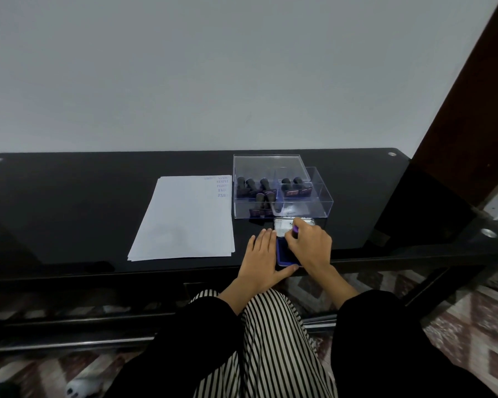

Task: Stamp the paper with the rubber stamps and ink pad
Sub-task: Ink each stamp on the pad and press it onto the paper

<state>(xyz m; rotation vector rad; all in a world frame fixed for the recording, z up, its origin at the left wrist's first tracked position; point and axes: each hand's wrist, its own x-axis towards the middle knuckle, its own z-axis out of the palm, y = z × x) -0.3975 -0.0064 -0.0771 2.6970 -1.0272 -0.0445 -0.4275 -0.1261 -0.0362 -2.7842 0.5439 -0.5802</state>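
Blue ink pad (283, 254) lies under the purple stamp (295, 231) gripped by the curled right hand (311, 242), with the flat left hand (260, 259), fingers straight, along its left edge.

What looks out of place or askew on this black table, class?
The stack of white paper sheets is fanned at its near left corner; its purple stamped words crowd the far right corner, upside down.

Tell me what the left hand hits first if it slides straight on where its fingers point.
Likely the near wall of the clear box of stamps; the left hand lies flat beside the ink pad, fingers aimed there.
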